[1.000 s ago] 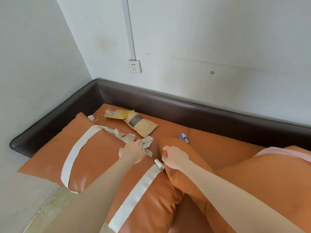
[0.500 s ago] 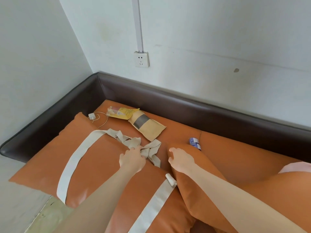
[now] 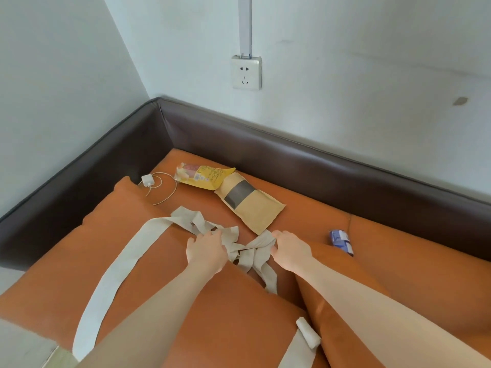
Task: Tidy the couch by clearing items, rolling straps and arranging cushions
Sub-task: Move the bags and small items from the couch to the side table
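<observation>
Now both hands, the left hand [image 3: 206,249] and right hand [image 3: 289,249], pinch the tangled strap [image 3: 240,244] on the cushion [image 3: 159,274], so untangling probably comes before rolling.

Single head view, wide-angle, looking forward and down from above couch [image 3: 398,274]. Close: forearms enter from bottom edge, hands at frame centre. Faces wall corner, upper left; socket [image 3: 246,73] top centre. No second view.
</observation>
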